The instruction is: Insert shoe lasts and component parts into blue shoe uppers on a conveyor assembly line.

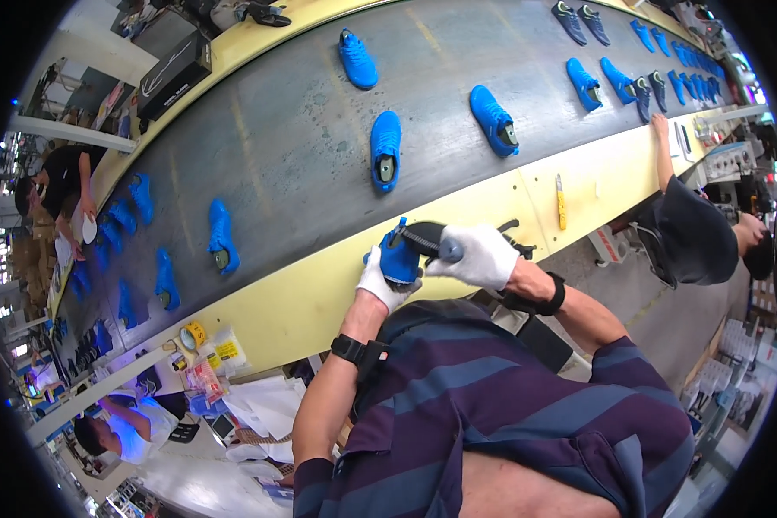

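My left hand (383,282), in a white glove, is closed around a blue shoe (397,259) just over the near edge of the workbench. My right hand (483,258), also gloved in white, grips a black tool (425,233) with a ridged strip and a rounded grey end. The tool's front part meets the shoe's upper side; its exact kind I cannot make out. Beyond my hands, single blue shoes lie on the dark conveyor belt (293,164): one shoe (386,151) straight ahead, another shoe (495,121) to its right.
A yellow utility knife (560,203) lies on the pale yellow bench edge (483,194). Yellow tape (192,335) is at the left. A black shoebox (174,76) stands across the belt. Co-workers are at the right (699,229), far left (65,186) and lower left (125,427).
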Motion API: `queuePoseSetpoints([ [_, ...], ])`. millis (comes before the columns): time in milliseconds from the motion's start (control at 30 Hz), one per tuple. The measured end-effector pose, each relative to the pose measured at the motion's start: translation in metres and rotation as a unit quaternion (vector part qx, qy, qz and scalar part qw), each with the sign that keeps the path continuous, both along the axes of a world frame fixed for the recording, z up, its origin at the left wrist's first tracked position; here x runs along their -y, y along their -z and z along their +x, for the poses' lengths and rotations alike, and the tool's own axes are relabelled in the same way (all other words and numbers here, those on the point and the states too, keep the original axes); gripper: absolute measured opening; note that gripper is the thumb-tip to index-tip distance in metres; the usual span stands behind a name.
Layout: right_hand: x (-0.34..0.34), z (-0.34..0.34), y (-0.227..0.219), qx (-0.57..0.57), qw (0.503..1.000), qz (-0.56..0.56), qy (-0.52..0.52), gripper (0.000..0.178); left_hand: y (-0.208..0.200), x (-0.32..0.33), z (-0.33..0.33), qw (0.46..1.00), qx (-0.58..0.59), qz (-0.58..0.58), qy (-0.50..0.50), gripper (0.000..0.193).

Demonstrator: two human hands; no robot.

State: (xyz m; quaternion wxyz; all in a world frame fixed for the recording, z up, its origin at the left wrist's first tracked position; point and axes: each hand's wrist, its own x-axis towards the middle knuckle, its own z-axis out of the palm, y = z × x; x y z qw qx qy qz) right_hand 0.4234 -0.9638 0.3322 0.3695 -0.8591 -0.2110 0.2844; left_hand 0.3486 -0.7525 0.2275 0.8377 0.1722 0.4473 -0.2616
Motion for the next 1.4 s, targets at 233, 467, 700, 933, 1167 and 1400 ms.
queuePoseSetpoints([
  [233,-0.008,0.023,0.001,-0.127,0.989,-0.074,0.001,0.047,-0.004,-0.001,0.000,0.998,-0.058,0.002,0.020,0.055],
  [467,0.051,0.059,0.119,-0.041,0.978,-0.187,0.083,0.049,0.013,-0.092,-0.010,0.990,0.043,-0.121,-0.053,0.075],
  [700,0.084,0.056,0.166,-0.026,0.963,-0.252,0.093,0.047,0.052,-0.214,0.052,0.969,0.156,-0.104,-0.163,0.075],
  [933,0.014,0.100,0.127,0.150,0.980,-0.105,0.071,0.044,0.150,-0.271,0.045,0.941,0.006,-0.004,-0.339,0.092],
  [1167,-0.107,0.178,0.121,0.184,0.970,-0.152,-0.037,0.048,0.157,-0.239,0.008,0.887,0.010,-0.118,-0.447,0.122],
  [1400,-0.127,0.206,0.197,0.214,0.962,-0.093,-0.143,0.024,0.129,-0.163,-0.010,0.971,0.022,0.049,-0.233,0.092],
])
